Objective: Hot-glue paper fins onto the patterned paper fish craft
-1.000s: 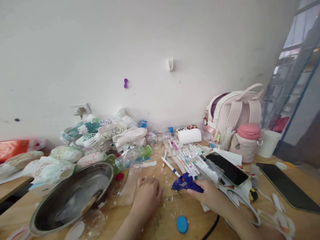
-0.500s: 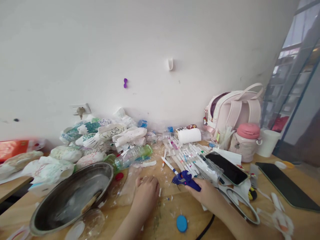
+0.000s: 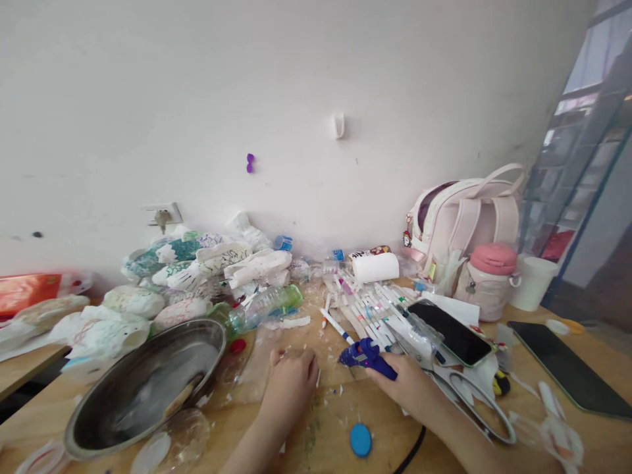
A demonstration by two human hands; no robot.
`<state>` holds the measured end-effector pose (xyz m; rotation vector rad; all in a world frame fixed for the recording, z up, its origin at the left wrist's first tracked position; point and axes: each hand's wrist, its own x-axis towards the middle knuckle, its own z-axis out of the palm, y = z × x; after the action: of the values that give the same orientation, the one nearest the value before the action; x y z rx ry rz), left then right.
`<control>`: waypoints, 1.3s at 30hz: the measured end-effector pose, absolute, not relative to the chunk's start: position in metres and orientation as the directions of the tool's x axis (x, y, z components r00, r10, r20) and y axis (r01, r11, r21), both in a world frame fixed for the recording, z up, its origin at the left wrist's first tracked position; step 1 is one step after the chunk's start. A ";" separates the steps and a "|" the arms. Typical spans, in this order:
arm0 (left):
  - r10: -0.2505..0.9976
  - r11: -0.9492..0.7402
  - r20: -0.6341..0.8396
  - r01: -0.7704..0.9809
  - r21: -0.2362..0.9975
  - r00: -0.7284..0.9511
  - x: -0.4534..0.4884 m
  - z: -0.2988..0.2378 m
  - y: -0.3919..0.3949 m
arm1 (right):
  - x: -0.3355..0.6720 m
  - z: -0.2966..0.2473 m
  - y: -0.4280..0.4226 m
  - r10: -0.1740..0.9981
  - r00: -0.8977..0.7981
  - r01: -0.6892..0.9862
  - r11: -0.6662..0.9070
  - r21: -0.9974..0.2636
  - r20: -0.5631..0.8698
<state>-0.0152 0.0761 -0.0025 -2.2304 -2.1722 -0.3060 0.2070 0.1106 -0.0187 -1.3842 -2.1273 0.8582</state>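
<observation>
My right hand (image 3: 411,385) is wrapped round the handle of a blue glue gun (image 3: 364,355), whose nozzle points left over the wooden table (image 3: 326,441). A black cord (image 3: 412,451) trails from it toward me. My left hand (image 3: 291,385) rests knuckles-up on the table just left of the nozzle, fingers curled down onto a clear plastic piece (image 3: 251,368); what it grips, if anything, is hidden. A blue bottle cap (image 3: 361,440) lies between my forearms.
A dark metal pan (image 3: 143,388) sits at the left, with decorated white plastic pieces (image 3: 197,270) and a green bottle (image 3: 264,304) behind. Markers (image 3: 368,306), a phone (image 3: 454,332), scissors (image 3: 474,401), a tablet (image 3: 567,375), a pink backpack (image 3: 464,217) and flask (image 3: 486,280) fill the right.
My right hand has slid the glue gun slightly left, toward my left hand. The left hand has barely moved.
</observation>
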 end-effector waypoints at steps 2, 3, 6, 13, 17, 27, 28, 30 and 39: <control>0.988 -0.047 0.150 0.989 0.139 0.026 -0.017 -0.003 0.076 | 0.207 -0.018 0.111 0.920 -0.389 0.635 0.303 -0.711 0.044; 0.989 -0.050 0.148 0.988 0.143 0.028 -0.017 -0.003 0.077 | 0.207 -0.017 0.111 0.916 -0.399 0.625 0.302 -0.720 0.038; 0.990 -0.051 0.136 0.988 0.146 0.031 -0.019 -0.004 0.078 | 0.209 -0.017 0.110 0.903 -0.430 0.582 0.301 -0.755 0.028; 0.989 -0.041 0.144 0.991 0.125 0.023 -0.016 -0.003 0.078 | 0.204 -0.021 0.107 0.916 -0.398 0.627 0.316 -0.712 0.056; 0.989 -0.039 0.147 0.994 0.101 0.024 -0.014 0.000 0.076 | 0.199 -0.021 0.107 0.926 -0.372 0.660 0.311 -0.684 0.061; 0.988 -0.045 0.149 0.996 0.073 0.034 -0.016 -0.003 0.078 | 0.209 -0.024 0.112 0.914 -0.406 0.639 0.294 -0.711 0.013; 0.988 -0.049 0.149 0.996 0.076 0.038 -0.016 -0.003 0.078 | 0.209 -0.024 0.112 0.914 -0.405 0.633 0.295 -0.715 0.018; 0.988 -0.055 0.146 0.995 0.082 0.042 -0.017 -0.004 0.078 | 0.207 -0.025 0.111 0.913 -0.406 0.624 0.306 -0.719 0.035; 0.992 -0.039 0.124 0.990 0.135 0.023 -0.016 -0.001 0.079 | 0.211 -0.028 0.114 0.908 -0.418 0.645 0.305 -0.701 0.011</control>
<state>-0.0165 0.0787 -0.0013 -2.2542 -2.1849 -0.2892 0.2105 0.1145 -0.0282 -1.3845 -2.1719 0.8788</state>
